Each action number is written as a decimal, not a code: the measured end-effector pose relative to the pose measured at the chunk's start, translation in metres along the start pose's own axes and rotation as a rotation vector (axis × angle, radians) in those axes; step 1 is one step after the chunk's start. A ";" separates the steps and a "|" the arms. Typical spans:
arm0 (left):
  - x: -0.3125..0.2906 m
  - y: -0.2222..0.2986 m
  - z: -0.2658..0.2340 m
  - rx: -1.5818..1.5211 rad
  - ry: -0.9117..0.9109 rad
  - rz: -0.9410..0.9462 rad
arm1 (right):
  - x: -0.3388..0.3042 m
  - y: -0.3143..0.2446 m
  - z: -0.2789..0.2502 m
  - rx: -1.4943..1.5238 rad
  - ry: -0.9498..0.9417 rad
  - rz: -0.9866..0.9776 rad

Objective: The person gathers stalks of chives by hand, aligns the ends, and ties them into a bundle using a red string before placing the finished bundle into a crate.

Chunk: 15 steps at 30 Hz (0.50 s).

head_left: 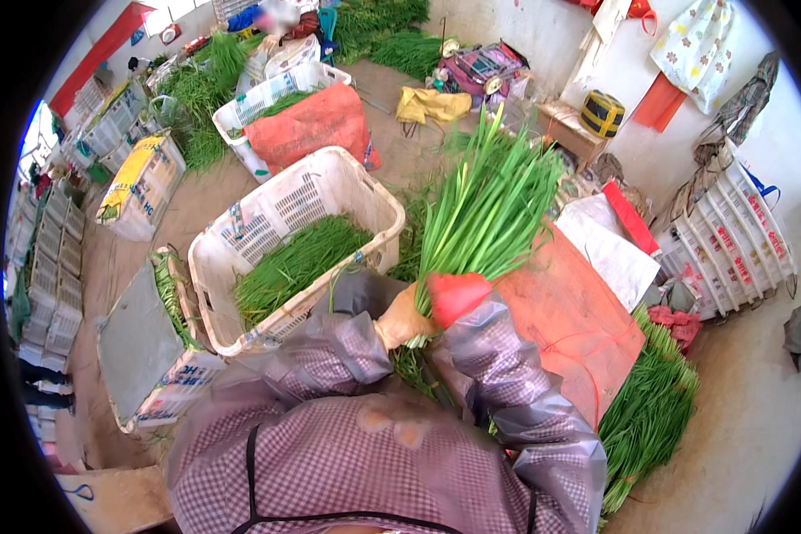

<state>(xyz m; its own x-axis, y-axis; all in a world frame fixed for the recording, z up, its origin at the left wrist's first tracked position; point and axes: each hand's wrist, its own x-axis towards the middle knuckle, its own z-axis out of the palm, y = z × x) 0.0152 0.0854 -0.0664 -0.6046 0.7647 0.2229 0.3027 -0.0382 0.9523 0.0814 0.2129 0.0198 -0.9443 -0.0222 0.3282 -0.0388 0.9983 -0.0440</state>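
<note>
A bunch of long, flat-leaved green chives [485,205] stands upright in front of my chest, its leaf tips fanning away from me. My left hand [404,319], in a tan glove, is wrapped round its lower end. At the other side my right hand [457,298], in a red glove, is closed against the same bunch; its fingers are partly blurred. Left of the bunch stands a white plastic crate [206,298] holding a layer of chives [298,267]. To the right lies an orange-red sheet [574,329], with a pile of bundled chives [654,414] showing from under it.
A grey-topped crate [142,343] stands at the left. Farther off, a red sack [316,129] hangs over another white crate [298,80]. White crates [730,236] lean by the right wall, near a wooden stool [570,129]. Loose greens [191,111] lie on the far floor.
</note>
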 end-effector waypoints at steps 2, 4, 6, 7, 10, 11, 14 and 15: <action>-0.014 0.015 -0.009 -0.311 -0.038 -0.222 | 0.014 0.006 -0.033 0.087 0.091 0.120; -0.012 0.010 -0.012 -0.062 -0.088 -0.095 | 0.019 0.018 -0.065 0.730 0.100 0.415; -0.009 0.022 -0.014 -0.077 -0.080 -0.067 | 0.011 0.038 -0.092 1.435 -0.453 0.300; -0.007 0.042 -0.014 -0.104 -0.090 -0.121 | 0.006 0.043 -0.106 1.592 -0.821 -0.024; -0.013 0.042 -0.016 -0.376 -0.062 -0.143 | 0.016 0.015 -0.105 1.316 -0.679 0.071; -0.016 0.020 -0.019 -0.058 -0.059 -0.027 | 0.030 0.011 -0.108 1.399 -0.489 0.248; -0.008 0.008 -0.008 0.239 -0.060 0.090 | 0.053 0.049 -0.068 1.307 0.076 0.510; -0.010 0.007 -0.010 0.339 -0.055 0.109 | 0.060 0.053 -0.063 1.269 0.130 0.561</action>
<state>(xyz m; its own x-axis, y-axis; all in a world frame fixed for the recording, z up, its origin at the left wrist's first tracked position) 0.0166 0.0710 -0.0601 -0.5176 0.8015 0.2994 0.5959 0.0867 0.7983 0.0431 0.2674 0.0965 -0.8981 0.4352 0.0632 -0.0017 0.1403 -0.9901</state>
